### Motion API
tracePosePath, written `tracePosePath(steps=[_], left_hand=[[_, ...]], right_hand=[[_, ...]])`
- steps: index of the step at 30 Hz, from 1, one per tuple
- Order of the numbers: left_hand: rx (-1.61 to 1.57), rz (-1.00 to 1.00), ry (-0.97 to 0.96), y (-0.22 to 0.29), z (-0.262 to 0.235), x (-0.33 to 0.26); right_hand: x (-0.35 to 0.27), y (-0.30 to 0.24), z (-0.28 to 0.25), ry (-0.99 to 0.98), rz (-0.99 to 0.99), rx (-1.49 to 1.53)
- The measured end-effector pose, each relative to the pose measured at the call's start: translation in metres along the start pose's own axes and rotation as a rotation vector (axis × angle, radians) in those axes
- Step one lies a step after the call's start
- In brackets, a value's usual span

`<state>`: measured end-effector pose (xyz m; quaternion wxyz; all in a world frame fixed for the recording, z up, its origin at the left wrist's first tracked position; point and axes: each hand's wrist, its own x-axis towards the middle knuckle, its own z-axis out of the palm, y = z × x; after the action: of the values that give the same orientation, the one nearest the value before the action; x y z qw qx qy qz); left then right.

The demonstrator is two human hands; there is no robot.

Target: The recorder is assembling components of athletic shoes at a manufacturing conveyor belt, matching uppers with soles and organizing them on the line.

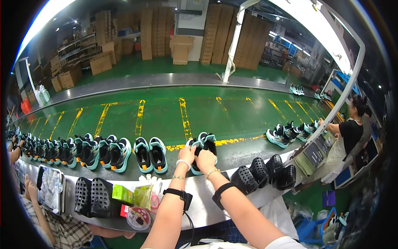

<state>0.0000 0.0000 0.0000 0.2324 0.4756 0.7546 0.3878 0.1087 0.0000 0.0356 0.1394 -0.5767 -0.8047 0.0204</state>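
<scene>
My left hand [186,155] and my right hand [205,161] are side by side, closed on the near part of a black sneaker [197,146] with a light teal sole. My own hands hide much of it. A matching sneaker [209,143] stands just beyond my right hand. To the left, a pair of the same black sneakers [158,155] with orange tabs stands on the belt's near edge. Bracelets circle both wrists, and black straps with small boxes sit on my forearms.
A long row of sneakers [88,152] runs left; more [278,137] stand right. On the metal ledge are perforated black shoe forms [101,195], [244,180], a green box [122,194] and a round clear container [138,218]. Other people [350,133] work at both sides.
</scene>
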Motion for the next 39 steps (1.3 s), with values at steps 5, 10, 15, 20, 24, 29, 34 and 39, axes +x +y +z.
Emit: tracePosePath(steps=[5, 10, 15, 20, 24, 29, 34, 39], left_hand=[[0.023, 0.024, 0.09, 0.0, 0.001, -0.001], [0.022, 0.005, -0.006, 0.004, -0.011, -0.004], [0.01, 0.014, 0.04, -0.002, -0.004, -0.006], [-0.021, -0.064, 0.09, 0.003, -0.001, -0.013], [-0.044, -0.124, 0.075, 0.003, -0.009, -0.018], [-0.243, 0.049, -0.011, -0.017, -0.014, 0.0], [-0.048, 0.241, -0.022, -0.035, -0.004, 0.005], [0.143, 0.225, -0.066, -0.002, -0.005, -0.009]], right_hand=[[-0.003, -0.013, 0.011, 0.066, -0.083, -0.095], [-0.008, -0.015, 0.012, -0.06, -0.076, -0.156], [0.004, -0.01, 0.018, 0.021, -0.333, -0.339], [0.028, -0.005, 0.025, -0.133, -0.297, -0.273], [0.037, -0.003, 0.03, -0.129, -0.388, -0.27], [0.018, -0.004, -0.042, -0.438, -0.33, -0.066], [-0.079, 0.052, -0.142, -0.643, -0.288, 0.757], [-0.145, 0.181, -0.224, -0.032, -0.065, 0.901]])
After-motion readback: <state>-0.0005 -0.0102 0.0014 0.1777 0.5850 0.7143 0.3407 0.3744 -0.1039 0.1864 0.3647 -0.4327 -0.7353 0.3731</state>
